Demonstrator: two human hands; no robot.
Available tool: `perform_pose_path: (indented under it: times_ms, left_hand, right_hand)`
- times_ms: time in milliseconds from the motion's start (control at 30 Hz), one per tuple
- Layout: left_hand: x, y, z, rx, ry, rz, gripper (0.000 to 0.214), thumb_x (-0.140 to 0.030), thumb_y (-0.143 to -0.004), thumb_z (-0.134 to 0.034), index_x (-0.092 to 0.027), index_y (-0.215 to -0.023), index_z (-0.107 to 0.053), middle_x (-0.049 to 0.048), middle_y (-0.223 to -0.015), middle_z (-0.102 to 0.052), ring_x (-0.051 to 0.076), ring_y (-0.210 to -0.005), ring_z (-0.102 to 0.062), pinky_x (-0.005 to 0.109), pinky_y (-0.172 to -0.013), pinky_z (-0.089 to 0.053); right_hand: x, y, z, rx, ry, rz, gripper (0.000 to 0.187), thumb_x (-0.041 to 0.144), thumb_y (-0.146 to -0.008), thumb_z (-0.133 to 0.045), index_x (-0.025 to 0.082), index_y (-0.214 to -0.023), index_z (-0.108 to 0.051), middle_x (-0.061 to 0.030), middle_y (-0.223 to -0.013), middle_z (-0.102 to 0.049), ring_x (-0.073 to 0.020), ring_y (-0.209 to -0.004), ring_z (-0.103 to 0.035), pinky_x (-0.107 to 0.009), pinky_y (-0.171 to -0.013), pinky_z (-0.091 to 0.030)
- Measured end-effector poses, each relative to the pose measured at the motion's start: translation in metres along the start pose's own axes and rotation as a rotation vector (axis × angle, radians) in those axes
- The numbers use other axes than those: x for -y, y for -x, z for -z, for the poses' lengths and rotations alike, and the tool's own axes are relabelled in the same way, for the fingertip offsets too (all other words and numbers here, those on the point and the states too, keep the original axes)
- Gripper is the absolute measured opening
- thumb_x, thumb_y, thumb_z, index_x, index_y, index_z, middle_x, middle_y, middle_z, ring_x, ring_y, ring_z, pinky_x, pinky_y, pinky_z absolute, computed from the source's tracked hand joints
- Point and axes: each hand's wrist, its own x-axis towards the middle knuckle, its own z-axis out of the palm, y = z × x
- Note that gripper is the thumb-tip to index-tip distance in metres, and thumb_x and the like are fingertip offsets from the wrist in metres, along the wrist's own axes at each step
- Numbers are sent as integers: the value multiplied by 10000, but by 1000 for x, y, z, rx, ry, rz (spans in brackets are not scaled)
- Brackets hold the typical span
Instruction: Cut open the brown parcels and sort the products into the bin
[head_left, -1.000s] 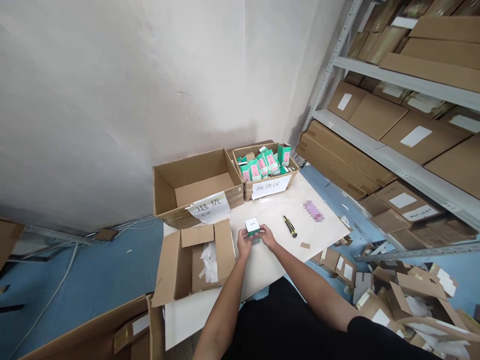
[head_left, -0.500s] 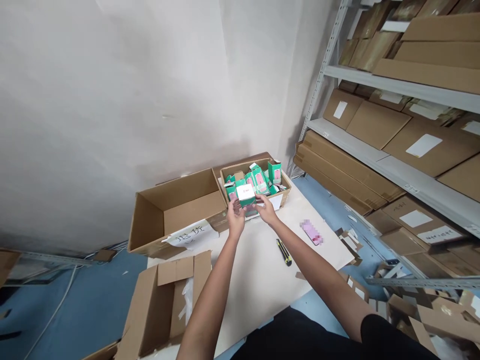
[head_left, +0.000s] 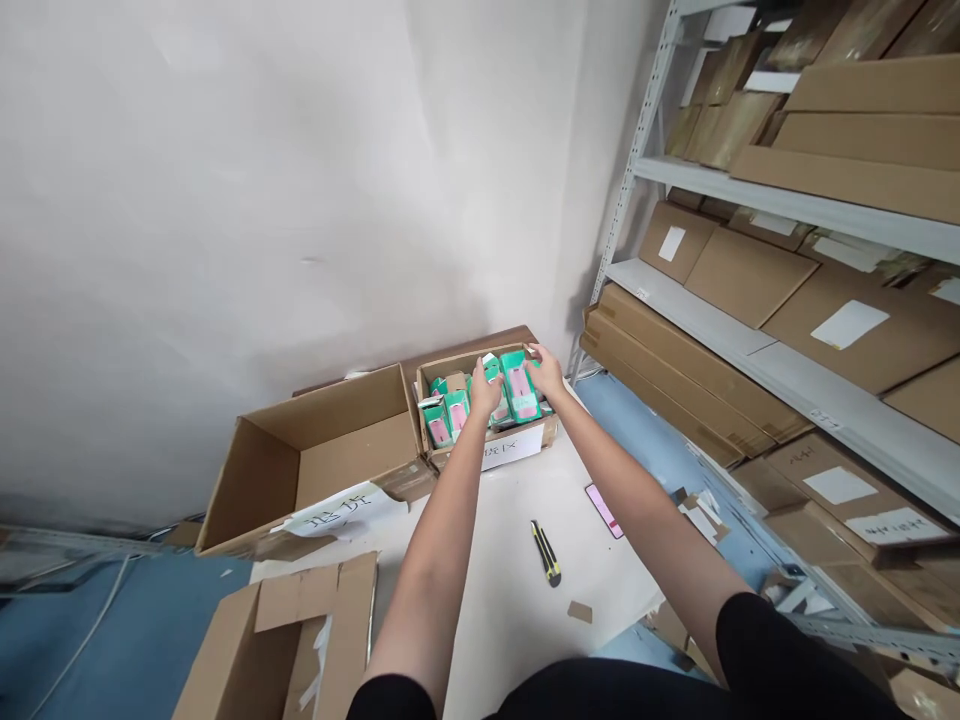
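Note:
Both of my hands are over a cardboard carton [head_left: 549, 432] filled with small green-and-pink boxes. My right hand [head_left: 547, 374] has its fingers at the upper right edge of one green box [head_left: 519, 390], which leans upright in the carton. Just left of that box is my left hand [head_left: 486, 390], thumb and forefinger spread apart among the packages; its other fingers are partly hidden. More small green boxes [head_left: 456, 412] stand packed in the carton's left half. A white paper sign [head_left: 512, 447] with handwriting covers the carton's front.
A larger open carton [head_left: 352, 455] with a handwritten sign [head_left: 341, 510] stands to the left. Nearer me is another open box [head_left: 311, 600]. A utility knife [head_left: 546, 553], a phone [head_left: 604, 510] and a cardboard scrap [head_left: 580, 611] lie on the white table [head_left: 495, 640]. Shelving [head_left: 720, 310] with cartons rises at right.
The small white-topped green box that both hands held in front of the carton is no longer there. My hands have moved farther apart and over the packed boxes. The view has shifted.

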Motion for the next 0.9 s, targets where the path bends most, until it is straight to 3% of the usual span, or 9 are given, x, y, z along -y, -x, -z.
perform_pose_path:
  times_ms: [100, 233, 467, 667, 800, 900]
  left_hand:
    - [5, 15, 17, 24, -63, -82, 679, -309, -937, -692, -238, -1574, -466, 135, -1578, -549, 297, -1508, -455, 497, -1267, -346]
    - [8, 60, 49, -26, -57, -150, 652, -362, -982, -624, -294, -1600, -431, 106, -1606, -520, 288, -1465, -505, 481, -1179, -470]
    - [12, 153, 128, -108, -11, -146, 621, -400, -996, -606, -304, -1589, -445, 107, -1622, -494, 284, -1469, -506, 407, -1090, -552]
    - [64, 246, 219, -148, -59, -25, 614, -323, -967, -601, -268, -1565, -476, 129, -1553, -554, 276, -1395, -570, 419, -1058, -571]
    - [116, 328, 293, -110, -251, 35, 617, -253, -948, -570, -250, -1560, -491, 131, -1542, -565, 280, -1421, -542, 471, -1129, -523]
    - [158, 386, 358, -39, -450, 103, 535, -207, -940, -543, -213, -1472, -596, 143, -1508, -599, 301, -1461, -506, 528, -1227, -417]
  right_hand:
    - [-3, 17, 5, -1, 30, 91, 469, 228, -864, -621, 226, -1328, -691, -96, -1321, -715, -274, -1249, -652, -478, -1142, -486]
    - [2, 67, 5, 56, 45, 193, 493, 258, -882, -625, 227, -1372, -676, -114, -1392, -669, -290, -1316, -607, -477, -1152, -484]
    - [42, 182, -29, 182, -7, 229, 517, 325, -942, -627, 298, -1458, -625, -102, -1543, -553, -289, -1437, -513, -484, -1156, -484]
    - [84, 284, -84, 374, -60, 195, 527, 335, -943, -632, 333, -1470, -609, -90, -1578, -515, -294, -1459, -491, -494, -1110, -521]
    - [100, 368, -145, 527, -123, 132, 524, 325, -924, -638, 337, -1448, -622, -92, -1576, -506, -279, -1415, -531, -454, -1032, -572]
    - [104, 438, -198, 681, -140, 78, 542, 288, -877, -664, 320, -1418, -643, -101, -1536, -536, -278, -1383, -559, -444, -1000, -588]
